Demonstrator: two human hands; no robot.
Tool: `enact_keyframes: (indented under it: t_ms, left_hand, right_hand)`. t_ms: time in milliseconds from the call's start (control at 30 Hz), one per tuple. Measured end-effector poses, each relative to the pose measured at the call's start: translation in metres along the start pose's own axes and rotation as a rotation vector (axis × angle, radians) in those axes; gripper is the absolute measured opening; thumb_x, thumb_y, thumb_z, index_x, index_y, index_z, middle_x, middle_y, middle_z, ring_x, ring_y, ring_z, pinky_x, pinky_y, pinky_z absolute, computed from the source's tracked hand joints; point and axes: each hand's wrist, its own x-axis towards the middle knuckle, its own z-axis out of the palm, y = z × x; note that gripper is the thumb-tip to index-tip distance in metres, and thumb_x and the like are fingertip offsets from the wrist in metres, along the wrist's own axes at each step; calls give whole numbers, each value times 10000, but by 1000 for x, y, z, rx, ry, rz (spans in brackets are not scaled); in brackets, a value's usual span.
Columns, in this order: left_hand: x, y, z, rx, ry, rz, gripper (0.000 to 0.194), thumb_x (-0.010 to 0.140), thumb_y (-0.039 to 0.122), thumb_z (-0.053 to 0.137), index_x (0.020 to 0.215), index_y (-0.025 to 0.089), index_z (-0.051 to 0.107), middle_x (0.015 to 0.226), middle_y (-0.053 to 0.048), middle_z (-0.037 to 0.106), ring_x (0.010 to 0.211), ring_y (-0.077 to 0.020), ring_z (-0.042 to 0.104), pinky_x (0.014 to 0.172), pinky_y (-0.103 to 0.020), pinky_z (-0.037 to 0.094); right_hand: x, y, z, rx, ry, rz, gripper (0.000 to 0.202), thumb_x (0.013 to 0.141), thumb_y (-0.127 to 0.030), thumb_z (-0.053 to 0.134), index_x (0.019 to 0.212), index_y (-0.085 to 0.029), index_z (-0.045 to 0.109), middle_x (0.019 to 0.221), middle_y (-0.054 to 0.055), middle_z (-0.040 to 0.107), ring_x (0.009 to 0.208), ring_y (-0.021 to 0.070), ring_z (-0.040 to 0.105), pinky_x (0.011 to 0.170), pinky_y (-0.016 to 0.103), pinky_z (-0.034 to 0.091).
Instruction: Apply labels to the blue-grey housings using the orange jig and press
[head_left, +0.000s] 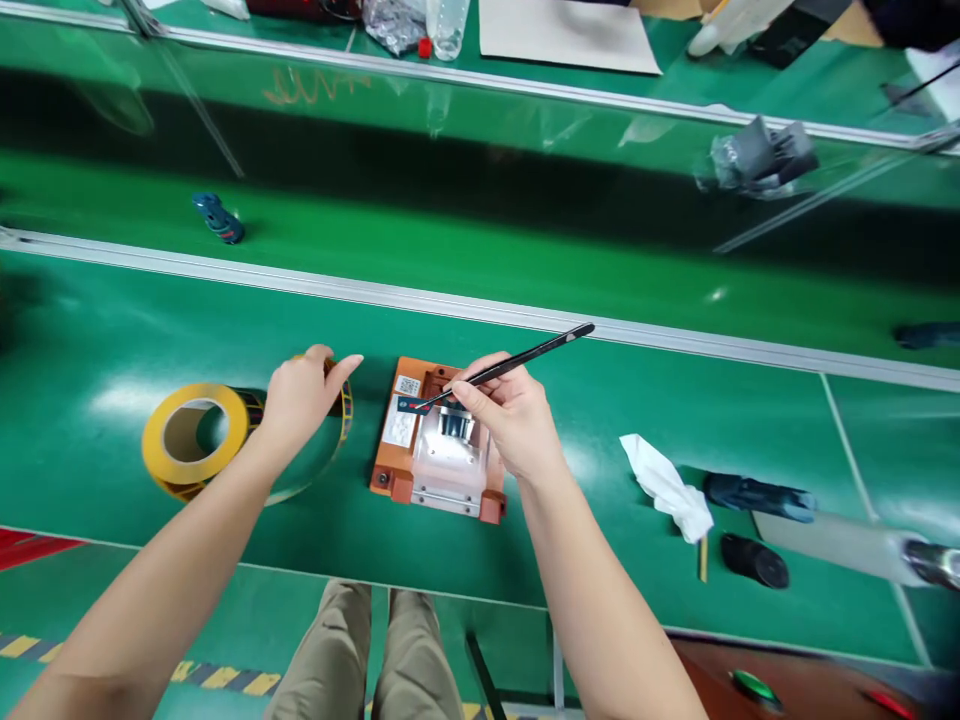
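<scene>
My right hand (514,412) grips black tweezers (536,352). A small dark label (409,404) is at their tip, over the left part of an orange-brown fixture (381,455). The fixture has a clear cover, a metal block (455,424) and a QR sticker (407,385). To the left, my left hand (301,402) has its fingers curled on a label strip (346,412), thumb stretched out. The strip loops below the hand, beside a yellow-sided label roll (159,432) that rests on the green bench. The left fingertips are partly hidden.
Right of the fixture lie a crumpled white tissue (667,487), a dark blue tool body (759,495) and a black cylinder (754,560). A metal rail (360,292) separates the bench from a green belt carrying a small blue tool (219,218). A transparent panel stands beyond.
</scene>
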Motion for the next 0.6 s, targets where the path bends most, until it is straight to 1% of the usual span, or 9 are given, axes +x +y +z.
enact_keyframes:
  t_ms: [100, 200, 300, 367, 400, 433, 500, 533, 600]
  left_hand:
    - [11, 5, 10, 143, -29, 15, 628, 960, 602, 419, 1367, 138, 535, 919, -163, 766, 886, -353, 730, 755, -385, 510]
    - [4, 3, 10, 180, 9, 41, 670, 958, 617, 406, 1451, 165, 446, 878, -141, 754, 842, -349, 724, 715, -387, 509]
    - [-16, 1, 7, 126, 216, 105, 665, 932, 611, 486, 1412, 151, 497, 1016, -177, 727, 955, -360, 692, 733, -405, 516]
    - [-36, 5, 10, 22, 379, 251, 502, 939, 518, 547, 1286, 159, 600, 1053, -163, 716, 998, -324, 670, 801, -410, 520]
    - [-48, 9, 14, -44, 416, 371, 389, 945, 446, 573, 1213, 171, 636, 1033, -138, 722, 989, -292, 667, 838, -403, 519]
    - [-61, 14, 20, -107, 411, 513, 293, 945, 376, 595, 1159, 184, 654, 1016, -110, 732, 981, -263, 666, 875, -397, 516]
    - [-87, 26, 35, -185, 294, 800, 254, 927, 296, 638, 1161, 199, 652, 1096, -86, 742, 1061, -244, 656, 968, -415, 496]
    - [-99, 31, 43, -195, 221, 901, 311, 913, 292, 660, 1208, 198, 637, 1187, -94, 725, 1149, -257, 631, 1025, -442, 472]
    - [-116, 39, 57, -183, 124, 984, 441, 895, 299, 684, 1310, 184, 591, 1348, -120, 655, 1313, -294, 539, 1126, -508, 393]
  right_hand:
    - [-11, 2, -23, -16, 21, 5, 257, 806, -383, 795, 900, -238, 606, 819, -9, 732, 772, 155, 703, 727, 302, 553]
    - [-18, 7, -39, -8, 38, 19, 263, 816, -389, 785, 904, -241, 587, 839, -1, 748, 837, 179, 727, 774, 328, 555]
    - [-21, 14, -48, -27, 33, 34, 259, 831, -399, 769, 906, -238, 581, 855, 9, 754, 872, 192, 732, 804, 345, 548]
    - [-22, 19, -51, -30, 21, 38, 257, 838, -402, 761, 915, -237, 580, 852, 10, 752, 870, 194, 731, 812, 350, 545]
    - [-23, 21, -51, -24, 16, 36, 259, 837, -401, 762, 919, -238, 578, 845, 7, 748, 865, 193, 731, 815, 351, 545]
    - [-23, 22, -52, -18, 13, 32, 262, 835, -401, 765, 922, -239, 579, 838, 2, 745, 861, 192, 731, 818, 351, 546]
    - [-23, 25, -52, -13, 12, 24, 267, 829, -408, 770, 917, -242, 580, 830, -3, 739, 855, 192, 730, 819, 354, 551]
    - [-23, 26, -52, -15, 13, 21, 270, 828, -414, 770, 915, -244, 580, 831, -4, 739, 854, 194, 731, 819, 357, 554]
    - [-23, 27, -53, -25, 10, 16, 269, 831, -425, 765, 914, -246, 581, 842, 1, 744, 857, 198, 732, 819, 361, 560]
